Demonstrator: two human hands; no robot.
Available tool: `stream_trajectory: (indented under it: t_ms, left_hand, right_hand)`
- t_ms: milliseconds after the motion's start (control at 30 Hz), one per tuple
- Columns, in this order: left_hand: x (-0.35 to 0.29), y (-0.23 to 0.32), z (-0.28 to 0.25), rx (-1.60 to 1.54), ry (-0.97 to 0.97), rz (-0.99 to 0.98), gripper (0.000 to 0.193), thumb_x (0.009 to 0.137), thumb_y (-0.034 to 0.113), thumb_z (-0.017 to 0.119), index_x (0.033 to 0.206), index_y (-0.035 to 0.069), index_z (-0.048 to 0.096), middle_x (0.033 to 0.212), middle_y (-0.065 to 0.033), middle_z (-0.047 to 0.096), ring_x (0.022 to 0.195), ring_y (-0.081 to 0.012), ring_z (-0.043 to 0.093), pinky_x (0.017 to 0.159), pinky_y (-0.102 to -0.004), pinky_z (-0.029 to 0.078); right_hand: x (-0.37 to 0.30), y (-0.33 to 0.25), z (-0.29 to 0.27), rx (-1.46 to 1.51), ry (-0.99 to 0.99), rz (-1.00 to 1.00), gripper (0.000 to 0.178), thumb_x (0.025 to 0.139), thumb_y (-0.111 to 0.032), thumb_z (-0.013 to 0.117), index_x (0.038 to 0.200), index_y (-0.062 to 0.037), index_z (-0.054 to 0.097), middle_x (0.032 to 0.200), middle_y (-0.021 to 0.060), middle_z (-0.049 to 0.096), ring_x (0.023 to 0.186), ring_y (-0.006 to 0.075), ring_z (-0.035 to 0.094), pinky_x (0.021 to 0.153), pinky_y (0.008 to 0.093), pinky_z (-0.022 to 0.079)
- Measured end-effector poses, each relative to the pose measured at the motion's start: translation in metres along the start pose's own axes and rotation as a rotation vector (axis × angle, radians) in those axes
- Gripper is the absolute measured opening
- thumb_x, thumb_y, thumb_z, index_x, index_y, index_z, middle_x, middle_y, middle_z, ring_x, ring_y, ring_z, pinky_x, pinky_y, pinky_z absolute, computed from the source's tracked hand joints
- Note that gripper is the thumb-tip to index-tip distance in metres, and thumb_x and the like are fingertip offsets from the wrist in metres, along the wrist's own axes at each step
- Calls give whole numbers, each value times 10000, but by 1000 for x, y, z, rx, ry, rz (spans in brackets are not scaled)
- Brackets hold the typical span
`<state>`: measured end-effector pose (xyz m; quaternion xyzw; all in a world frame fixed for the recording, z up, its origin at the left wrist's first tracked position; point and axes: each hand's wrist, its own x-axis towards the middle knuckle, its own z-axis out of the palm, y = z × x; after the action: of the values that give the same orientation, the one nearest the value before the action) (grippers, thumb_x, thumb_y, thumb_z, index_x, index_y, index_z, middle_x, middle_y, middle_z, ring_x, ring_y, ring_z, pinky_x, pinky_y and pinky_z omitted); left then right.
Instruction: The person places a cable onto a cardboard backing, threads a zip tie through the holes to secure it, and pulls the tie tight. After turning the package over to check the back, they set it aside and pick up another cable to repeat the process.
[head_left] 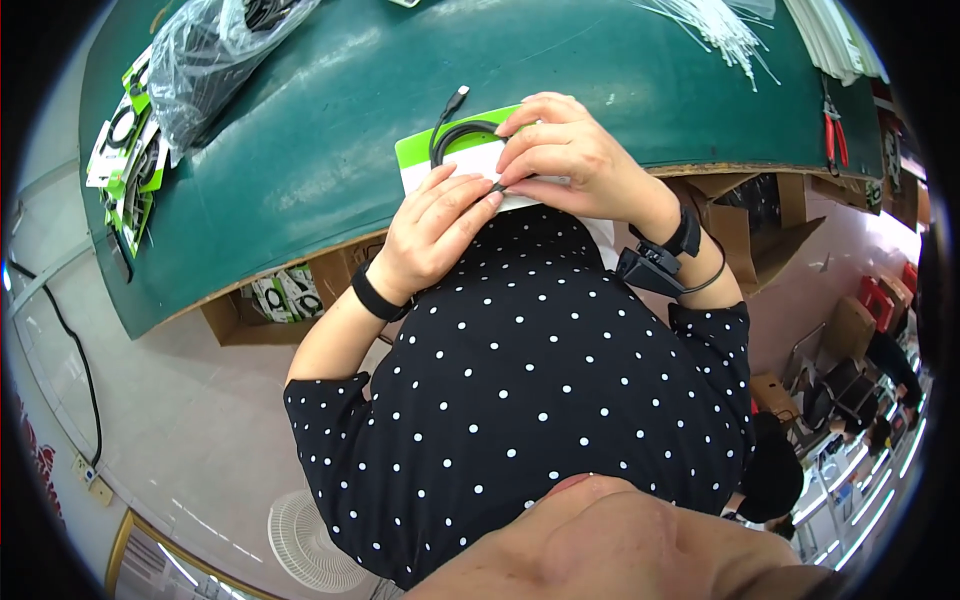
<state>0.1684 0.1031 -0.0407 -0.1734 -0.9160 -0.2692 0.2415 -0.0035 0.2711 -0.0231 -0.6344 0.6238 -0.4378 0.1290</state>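
Note:
A coiled black cable (466, 129) lies against a green-and-white card (416, 150) at the table's near edge. One plug of the cable (459, 95) sticks up past the card's far edge. My left hand (432, 232) is closed at the card's near side, thumb and fingertips pinching a short dark piece of the cable. From the right, my right hand (578, 158) curls over the coil and card, its fingertips meeting the left ones at that dark piece. The right fingers hide part of the coil.
Packaged cables (128, 150) pile at the table's left, beside a plastic bag of dark items (205, 75). White zip ties (715, 30) lie far right; red-handled pliers (835, 135) rest near the right edge. Cardboard boxes (225, 322) stand below. A white fan (312, 540) is behind me on the left.

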Motion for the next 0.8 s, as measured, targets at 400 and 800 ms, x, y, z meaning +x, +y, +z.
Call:
stream_trajectory:
  t_ms: [400, 800]
  left_hand:
    - [-1, -2, -4, 62, -92, 70, 248, 803, 31, 616, 1039, -12, 679, 1057, -142, 659, 972, -279, 661, 901, -437, 528]
    - [4, 1, -7, 149, -203, 120, 251, 824, 51, 602, 1059, -4, 670, 1069, -130, 664, 994, -264, 660, 919, -402, 520]
  right_hand:
    - [-14, 53, -79, -439, 401, 217, 97, 828, -108, 689, 911, -57, 686, 927, 62, 672, 904, 250, 629, 751, 320, 508]
    - [-27, 129, -122, -1084, 388, 380, 118, 797, -150, 683, 895, -86, 692, 859, 76, 675, 747, 262, 627, 673, 366, 515]
